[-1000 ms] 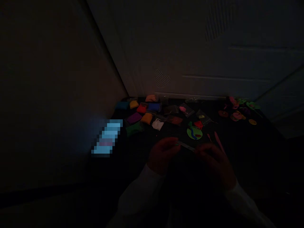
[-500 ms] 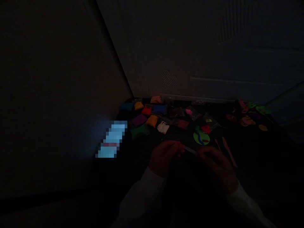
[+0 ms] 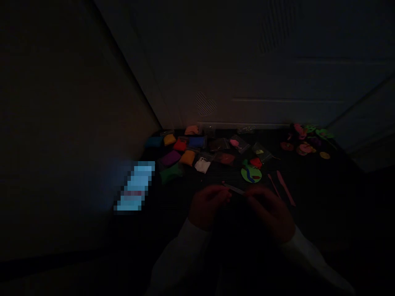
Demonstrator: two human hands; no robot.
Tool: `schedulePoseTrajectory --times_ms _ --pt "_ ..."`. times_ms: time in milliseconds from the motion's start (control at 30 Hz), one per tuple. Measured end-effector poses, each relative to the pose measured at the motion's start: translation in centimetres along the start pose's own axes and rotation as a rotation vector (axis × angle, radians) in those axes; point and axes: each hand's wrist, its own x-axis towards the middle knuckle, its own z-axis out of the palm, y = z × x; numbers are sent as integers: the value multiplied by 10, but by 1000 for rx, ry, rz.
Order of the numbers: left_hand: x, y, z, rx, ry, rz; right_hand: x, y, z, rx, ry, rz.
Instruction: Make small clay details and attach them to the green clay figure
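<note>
Dim light leaves little detail. A thin pale stick (image 3: 235, 189) runs between my two hands, tilted down toward the right. My right hand (image 3: 273, 211) pinches its right end between the fingertips. My left hand (image 3: 206, 207) is closed by the left part, fingers bent against it, and the stick's pinkish tip shows just past them. Beyond the hands lies a round green clay disc (image 3: 247, 174) with a blue wavy strip and a small red piece. A red clay lump (image 3: 256, 163) touches its far edge. Right of the disc lie a pink knife-shaped tool (image 3: 285, 188) and a thinner pink tool (image 3: 273, 184).
Several bags of coloured clay, among them a green bag (image 3: 171, 173) and a white bag (image 3: 203, 165), spread over the dark table's left and middle. Colourful clay pieces (image 3: 306, 148) cluster at the far right. A glowing blurred screen (image 3: 135, 187) stands left. A pale panelled surface (image 3: 259, 82) rises behind.
The view shifted one way and back. My hands stay together at the stick; the left fingers have shifted along it, so its pinkish tip now shows beyond them.
</note>
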Motion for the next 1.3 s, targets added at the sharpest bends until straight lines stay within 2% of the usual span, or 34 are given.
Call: schedulePoseTrajectory --times_ms 167,300,400,567,700,833,933,1033,1133,1300 --pt "0 1 -6 -9 100 75 -4 -1 -6 -43 48 -41" --pt "-3 16 -4 -197 147 67 -8 0 -12 -34 88 -45" --pt "-3 27 2 -341 133 111 -8 -2 -17 -67 106 -66" --pt "-3 55 36 -508 -13 288 1 -21 -31 -128 140 -177" --pt "-6 94 71 -511 -238 317 19 -44 -49 -102 183 -337" --pt "-9 134 88 -466 -393 406 36 -72 -65 -114 266 -535" --pt "-6 151 86 -359 -454 409 47 -91 -68 -98 316 -641" --pt "1 155 77 -182 -392 420 61 -101 -65 -113 312 -705" --pt "9 151 66 -36 -312 449 76 -101 -59 -216 297 -748" --pt "18 144 54 86 -275 429 93 -89 -51 -416 311 -783"
